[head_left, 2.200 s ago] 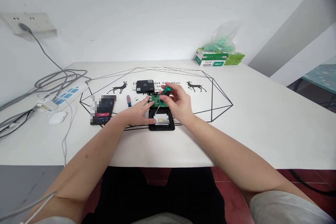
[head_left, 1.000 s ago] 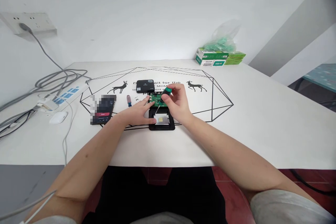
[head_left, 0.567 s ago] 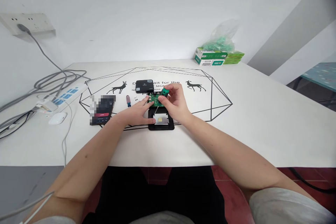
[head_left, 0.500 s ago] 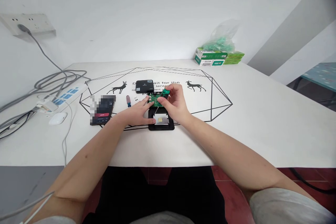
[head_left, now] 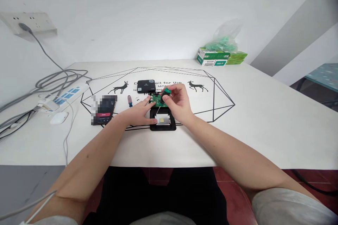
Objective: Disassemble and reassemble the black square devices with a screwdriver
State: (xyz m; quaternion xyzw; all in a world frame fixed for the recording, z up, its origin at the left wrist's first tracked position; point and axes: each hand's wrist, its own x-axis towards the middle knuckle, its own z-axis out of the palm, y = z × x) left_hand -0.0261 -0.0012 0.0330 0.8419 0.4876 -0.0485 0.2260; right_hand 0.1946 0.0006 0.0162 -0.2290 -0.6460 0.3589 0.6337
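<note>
My right hand (head_left: 179, 102) is closed round the green and black handle of a screwdriver (head_left: 165, 93), whose thin shaft slants down to the left. Under it lies a green circuit board (head_left: 155, 102), at the upper edge of a black open case (head_left: 173, 126) with a silver metal plate (head_left: 166, 119) inside. My left hand (head_left: 138, 113) has its fingers spread, with fingertips on the board and the thumb at the case's left side. Behind the board sits a black square cover (head_left: 146, 86). A small screwdriver (head_left: 129, 101) and tiny screws (head_left: 137, 99) lie to the left.
A phone (head_left: 105, 109), a white mouse (head_left: 59, 118), a power strip (head_left: 69, 95) and tangled grey cables (head_left: 56, 75) are on the left. Green and white boxes (head_left: 213, 56) topped by a plastic bag (head_left: 224, 40) stand at the back right.
My right hand has turned slightly, and the screwdriver handle has tilted, showing more of its black part. My left hand keeps its place on the board and case.
</note>
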